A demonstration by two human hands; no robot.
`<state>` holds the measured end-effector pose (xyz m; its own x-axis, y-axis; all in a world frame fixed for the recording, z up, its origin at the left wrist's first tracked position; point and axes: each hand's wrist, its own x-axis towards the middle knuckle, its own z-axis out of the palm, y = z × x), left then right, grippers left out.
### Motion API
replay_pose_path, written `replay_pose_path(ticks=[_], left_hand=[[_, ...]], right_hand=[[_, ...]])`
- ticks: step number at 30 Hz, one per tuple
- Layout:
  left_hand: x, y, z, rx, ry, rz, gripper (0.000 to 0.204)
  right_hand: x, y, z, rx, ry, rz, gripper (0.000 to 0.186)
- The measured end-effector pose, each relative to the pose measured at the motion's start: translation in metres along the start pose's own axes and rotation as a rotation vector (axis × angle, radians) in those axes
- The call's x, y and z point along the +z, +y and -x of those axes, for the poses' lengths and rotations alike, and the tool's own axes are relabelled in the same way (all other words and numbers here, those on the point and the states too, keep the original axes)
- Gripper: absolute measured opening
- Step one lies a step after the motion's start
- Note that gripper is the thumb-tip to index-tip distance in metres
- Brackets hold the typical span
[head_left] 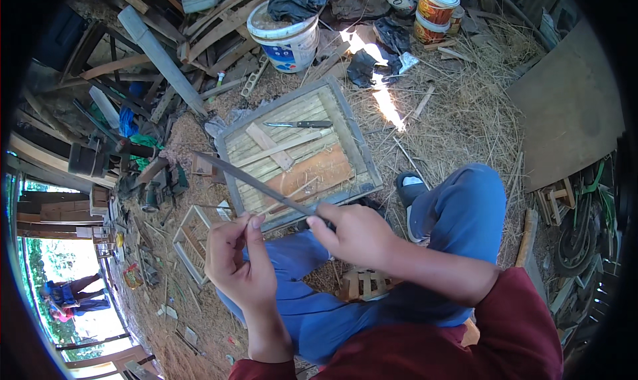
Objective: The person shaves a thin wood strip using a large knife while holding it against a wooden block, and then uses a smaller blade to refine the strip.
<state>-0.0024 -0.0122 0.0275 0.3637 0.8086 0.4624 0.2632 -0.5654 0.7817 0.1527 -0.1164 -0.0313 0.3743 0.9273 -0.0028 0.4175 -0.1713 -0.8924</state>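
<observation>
My right hand (pixel 355 235) is closed around the near end of a long knife (pixel 242 176), its dark blade slanting up to the left. The fingers hide the handle. Between thumb and fingertips, my left hand (pixel 240 257) pinches a thin wooden stick (pixel 304 187), which points up to the right and crosses the blade. Below both lies a grey-framed slatted wooden panel (pixel 369 161), in front of my bent legs. On it rest a small knife (pixel 312 123) with a black handle, a pale wood strip (pixel 286 147), a short wooden piece (pixel 264 141) and a reddish-brown board (pixel 332 167).
Beyond the panel stands a white bucket (pixel 292 44) with a black bag on top. Stacked paint cans (pixel 435 11) are farther right, near straw (pixel 478 94). Scrap timber (pixel 163 61) and a vise-like metal tool (pixel 149 194) fill the left. A large sheet (pixel 571 107) leans at right.
</observation>
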Motion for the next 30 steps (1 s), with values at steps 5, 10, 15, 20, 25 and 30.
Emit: replay_pose_path(ticks=[5,10,15,20,25,30], left_hand=[[-0.001,0.005,-0.008,0.024,0.025,-0.004,0.004],[0.001,0.003,-0.004,0.027,0.027,0.060,0.004],[-0.001,0.002,-0.005,0.056,0.022,0.028,0.004],[-0.004,0.002,-0.006,-0.029,0.026,0.042,0.003],[-0.003,0.002,-0.007,0.059,0.014,0.014,0.003],[-0.008,-0.002,-0.004,0.006,0.021,0.018,0.004]], right_hand=[[-0.008,-0.006,-0.001,0.065,-0.092,-0.027,0.040],[-0.003,-0.012,0.013,-0.076,-0.017,-0.060,0.037],[-0.004,0.015,-0.001,0.116,-0.070,-0.035,0.038],[0.000,0.010,0.009,0.057,-0.057,0.046,0.041],[0.004,0.027,0.002,0.151,-0.071,0.011,0.040],[0.003,0.022,0.008,0.133,-0.085,0.077,0.043]])
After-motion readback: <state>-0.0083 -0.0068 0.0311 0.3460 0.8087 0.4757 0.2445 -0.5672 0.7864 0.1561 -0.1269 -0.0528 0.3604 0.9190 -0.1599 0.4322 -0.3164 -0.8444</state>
